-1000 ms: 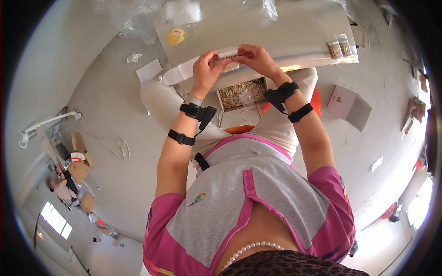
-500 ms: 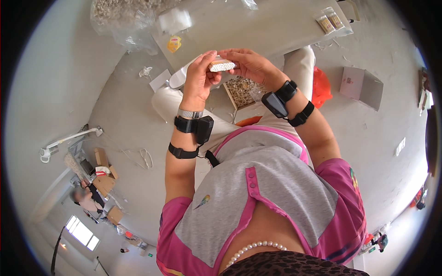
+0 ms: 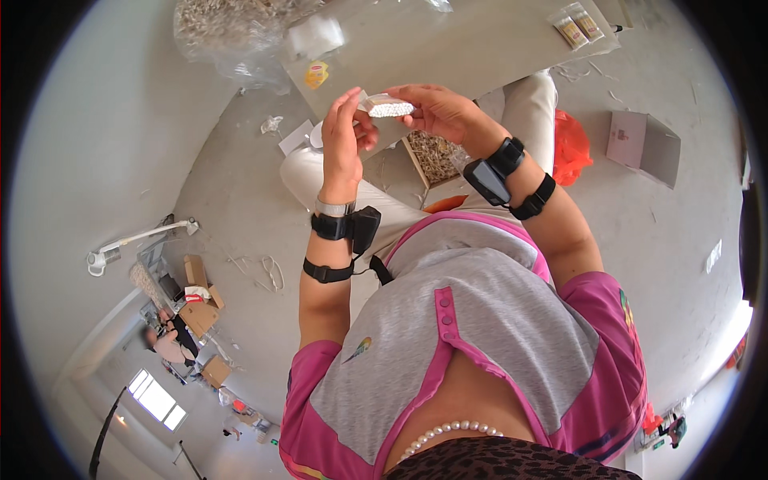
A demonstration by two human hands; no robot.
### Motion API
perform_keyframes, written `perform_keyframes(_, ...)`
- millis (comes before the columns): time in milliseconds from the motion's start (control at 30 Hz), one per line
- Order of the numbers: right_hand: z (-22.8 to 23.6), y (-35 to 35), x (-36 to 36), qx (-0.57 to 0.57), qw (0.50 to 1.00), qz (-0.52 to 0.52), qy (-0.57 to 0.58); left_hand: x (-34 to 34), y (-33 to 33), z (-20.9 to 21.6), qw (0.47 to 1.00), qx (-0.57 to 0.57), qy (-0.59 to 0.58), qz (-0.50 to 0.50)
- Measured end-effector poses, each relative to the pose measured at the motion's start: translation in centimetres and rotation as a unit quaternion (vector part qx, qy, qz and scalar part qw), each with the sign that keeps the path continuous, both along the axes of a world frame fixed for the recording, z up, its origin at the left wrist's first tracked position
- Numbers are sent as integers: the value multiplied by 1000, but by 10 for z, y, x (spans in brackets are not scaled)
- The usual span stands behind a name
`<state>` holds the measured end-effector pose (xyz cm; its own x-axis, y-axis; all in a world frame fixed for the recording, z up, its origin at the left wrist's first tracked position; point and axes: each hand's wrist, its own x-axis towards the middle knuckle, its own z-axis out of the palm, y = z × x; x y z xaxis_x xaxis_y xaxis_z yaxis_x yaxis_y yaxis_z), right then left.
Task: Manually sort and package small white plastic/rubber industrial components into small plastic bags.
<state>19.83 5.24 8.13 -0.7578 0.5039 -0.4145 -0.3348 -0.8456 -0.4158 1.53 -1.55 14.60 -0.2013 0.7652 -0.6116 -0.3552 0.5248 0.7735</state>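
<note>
A flat bundle of cotton swabs [image 3: 390,107], its white tips packed side by side, is held above my lap at the near edge of the table. My right hand [image 3: 438,110] grips its right end between thumb and fingers. Beside the left end is my left hand [image 3: 346,132], fingers stretched upward and apart, nothing seen in them. A clear film seems to show at the bundle's upper left. Below my right hand, between my knees, sits a box [image 3: 422,170] full of loose swab sticks, partly hidden by the hand and forearm.
On the table [image 3: 448,48] lie two swab packs [image 3: 574,30], a yellow label [image 3: 317,74] and a white stack [image 3: 315,37]. A big clear bag [image 3: 232,36] of sticks stands at far left. A red bag [image 3: 571,148] and a carton [image 3: 642,148] are at right. Another person [image 3: 170,346] sits at lower left.
My left fingers have come off the bundle and straightened. The bundle now rests in my right hand alone. The whole view has shifted slightly.
</note>
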Motion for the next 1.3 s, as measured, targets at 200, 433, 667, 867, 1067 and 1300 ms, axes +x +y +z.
perform_keyframes(200, 12, -2, 5, 5, 1000, -18, 1, 8, -3, 25, 781, 371, 469, -182)
perform_keyframes(433, 32, -10, 17, 60, 995, 19, 76, -4, -3, 37, 797, 386, 394, -248)
perform_keyframes(667, 54, -22, 25, 394, 919, -25, -6, -1, -14, 55, 907, 335, 185, -174)
perform_keyframes(867, 66, -21, 14, 438, 896, 72, 13, 7, -18, 62, 898, 365, 159, -185)
perform_keyframes(1067, 63, -25, 10, 486, 872, 54, 27, 14, -24, 74, 912, 342, 112, -196)
perform_keyframes(1300, 58, -28, 5, 504, 860, 70, 41, 11, -28, 73, 918, 329, 87, -205)
